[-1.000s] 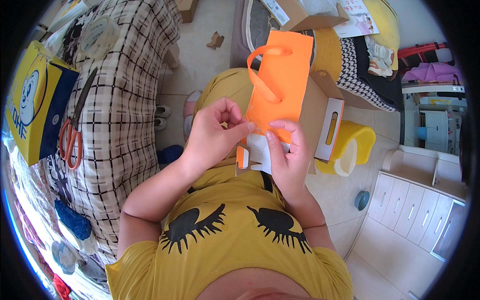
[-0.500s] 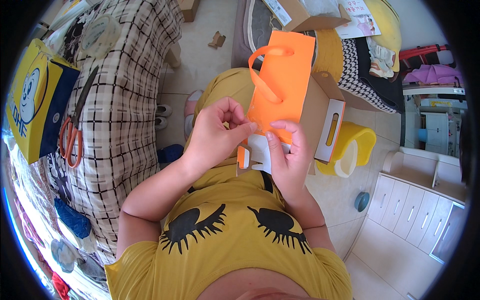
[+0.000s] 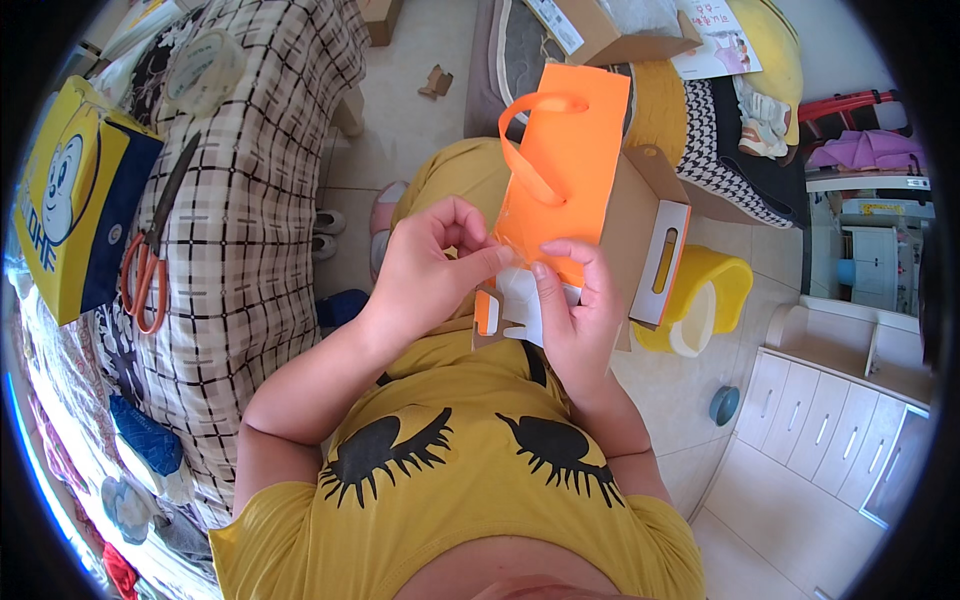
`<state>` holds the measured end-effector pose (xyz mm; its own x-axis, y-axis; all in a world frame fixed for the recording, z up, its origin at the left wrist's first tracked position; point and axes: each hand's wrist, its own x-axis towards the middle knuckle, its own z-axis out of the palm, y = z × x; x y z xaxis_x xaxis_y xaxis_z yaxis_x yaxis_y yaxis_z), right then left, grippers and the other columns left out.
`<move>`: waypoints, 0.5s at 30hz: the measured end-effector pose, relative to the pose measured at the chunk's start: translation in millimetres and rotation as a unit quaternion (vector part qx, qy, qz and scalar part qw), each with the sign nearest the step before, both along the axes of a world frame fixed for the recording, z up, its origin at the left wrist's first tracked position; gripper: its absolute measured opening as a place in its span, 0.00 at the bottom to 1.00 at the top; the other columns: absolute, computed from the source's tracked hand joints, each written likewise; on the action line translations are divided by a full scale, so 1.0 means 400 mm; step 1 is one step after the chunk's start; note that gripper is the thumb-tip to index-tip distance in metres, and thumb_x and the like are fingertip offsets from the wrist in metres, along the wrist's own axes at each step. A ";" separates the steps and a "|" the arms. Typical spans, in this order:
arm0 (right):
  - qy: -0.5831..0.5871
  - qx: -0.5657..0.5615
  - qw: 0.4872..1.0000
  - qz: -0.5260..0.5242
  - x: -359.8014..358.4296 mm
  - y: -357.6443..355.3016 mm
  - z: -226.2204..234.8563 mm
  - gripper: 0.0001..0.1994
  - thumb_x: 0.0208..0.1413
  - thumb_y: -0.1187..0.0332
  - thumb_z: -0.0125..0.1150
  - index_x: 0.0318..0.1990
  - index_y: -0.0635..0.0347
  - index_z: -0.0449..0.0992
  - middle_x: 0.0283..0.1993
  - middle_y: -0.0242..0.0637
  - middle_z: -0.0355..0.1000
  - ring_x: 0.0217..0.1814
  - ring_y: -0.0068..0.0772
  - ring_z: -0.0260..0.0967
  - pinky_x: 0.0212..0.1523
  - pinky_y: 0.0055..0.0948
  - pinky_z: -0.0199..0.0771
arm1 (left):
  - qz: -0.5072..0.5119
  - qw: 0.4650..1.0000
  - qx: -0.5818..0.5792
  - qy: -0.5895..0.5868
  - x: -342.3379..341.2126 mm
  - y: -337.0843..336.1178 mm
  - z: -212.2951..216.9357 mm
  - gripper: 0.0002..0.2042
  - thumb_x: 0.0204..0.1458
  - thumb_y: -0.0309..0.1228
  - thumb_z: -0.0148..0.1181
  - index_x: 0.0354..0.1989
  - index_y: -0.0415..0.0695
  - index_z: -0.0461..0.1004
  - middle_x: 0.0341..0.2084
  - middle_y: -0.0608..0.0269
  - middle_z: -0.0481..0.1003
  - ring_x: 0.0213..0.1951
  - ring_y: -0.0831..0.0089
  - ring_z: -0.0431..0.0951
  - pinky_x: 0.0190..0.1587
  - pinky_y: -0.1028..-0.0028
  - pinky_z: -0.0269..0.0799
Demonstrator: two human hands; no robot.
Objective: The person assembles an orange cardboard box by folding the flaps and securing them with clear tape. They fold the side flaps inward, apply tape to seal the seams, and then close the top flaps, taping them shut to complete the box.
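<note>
An orange cardboard box (image 3: 582,150) with an orange ribbon handle (image 3: 530,165) rests over my lap, its brown side and white inner flap (image 3: 520,300) showing. My left hand (image 3: 440,265) is closed in a pinch at the box's left edge. A thin, shiny clear film, apparently tape, shows by those fingertips. My right hand (image 3: 578,305) grips the near edge of the orange panel between thumb and fingers. Its thumb lies beside the white flap.
On the checked tablecloth (image 3: 260,250) to the left are orange-handled scissors (image 3: 145,265), a clear tape roll (image 3: 205,72) and a yellow-and-blue box (image 3: 85,200). A yellow plastic stool (image 3: 735,280) stands right of the orange box. An open carton (image 3: 600,45) sits beyond it.
Almost nothing differs. Both hands keep their places on the orange box, with only a slight shift of the view.
</note>
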<state>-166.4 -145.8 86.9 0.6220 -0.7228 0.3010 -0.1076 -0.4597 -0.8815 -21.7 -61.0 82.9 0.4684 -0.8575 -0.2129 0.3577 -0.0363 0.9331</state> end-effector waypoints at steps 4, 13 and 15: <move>-0.001 -0.006 1.000 0.000 0.001 0.000 0.000 0.08 0.55 0.80 0.57 0.42 0.67 0.71 0.38 0.39 0.74 0.39 0.26 0.73 0.40 0.23 0.71 | -0.005 1.000 0.006 0.005 0.004 -0.002 0.003 0.10 0.48 0.21 0.63 0.28 0.40 0.65 0.22 0.68 0.72 0.26 0.86 0.72 0.27 0.82 0.71; 0.001 -0.001 1.000 -0.003 0.000 -0.001 -0.001 0.07 0.55 0.79 0.57 0.42 0.66 0.71 0.37 0.39 0.74 0.38 0.27 0.73 0.40 0.23 0.71 | 0.000 0.999 0.015 -0.039 -0.002 -0.007 0.003 0.10 0.48 0.21 0.64 0.28 0.40 0.65 0.23 0.68 0.72 0.25 0.87 0.70 0.26 0.83 0.70; -0.001 0.000 1.000 -0.003 0.001 -0.001 -0.003 0.07 0.55 0.79 0.57 0.42 0.66 0.71 0.37 0.39 0.74 0.38 0.27 0.73 0.40 0.23 0.71 | 0.000 0.998 0.020 -0.058 -0.002 -0.006 0.003 0.10 0.47 0.21 0.64 0.27 0.40 0.65 0.23 0.68 0.72 0.24 0.87 0.69 0.25 0.83 0.70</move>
<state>-166.2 -146.1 85.6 0.6180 -0.7262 0.3012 -0.1090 -0.4586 -0.8819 -22.4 -63.4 83.9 0.4913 -0.8496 -0.1919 0.2473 -0.0752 0.9660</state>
